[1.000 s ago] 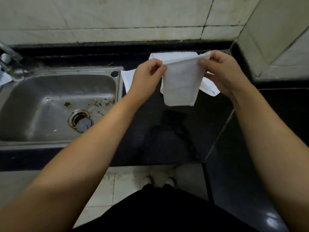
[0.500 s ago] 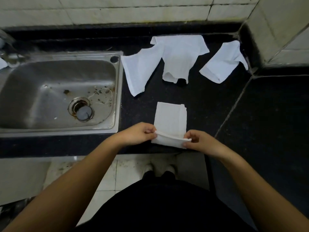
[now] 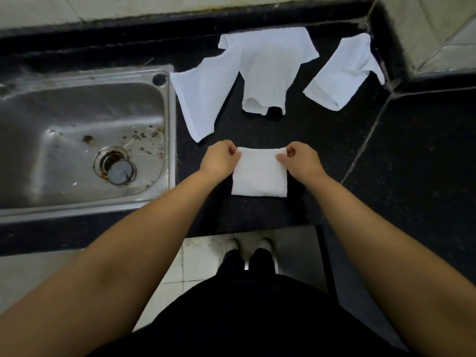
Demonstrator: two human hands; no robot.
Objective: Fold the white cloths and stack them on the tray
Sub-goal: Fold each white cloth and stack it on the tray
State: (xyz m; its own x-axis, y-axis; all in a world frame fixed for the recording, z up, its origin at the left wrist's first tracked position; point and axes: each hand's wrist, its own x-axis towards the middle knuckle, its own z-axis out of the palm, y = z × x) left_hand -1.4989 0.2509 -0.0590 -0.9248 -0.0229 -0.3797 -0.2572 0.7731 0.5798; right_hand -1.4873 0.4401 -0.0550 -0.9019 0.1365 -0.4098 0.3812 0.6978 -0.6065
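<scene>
Head view, person standing at a dark bench. A folded cloth lies flat at frame centre, near the bench's front edge. The left hand pinches its upper left corner; the right hand pinches the upper right corner. Both sets of fingers are curled tight on the fabric's top edge, thumbs inward. Judgement: the two corners are held so the upper layer lines up with the one beneath and the fold lands square.

Cloth shape: a near-square white pad, lower edge thick and rounded, so probably several layers.

Three loose cloths wait at the top of the frame. One long cloth lies just beside the sink, slanted. A rumpled middle cloth overlaps its upper end. A third cloth lies apart at upper right, against the tiled corner.

No tray is visible anywhere in the frame, so stacking is not yet possible to assess.

Judgement: one cloth nearly done, three unfolded; task is early.
</scene>
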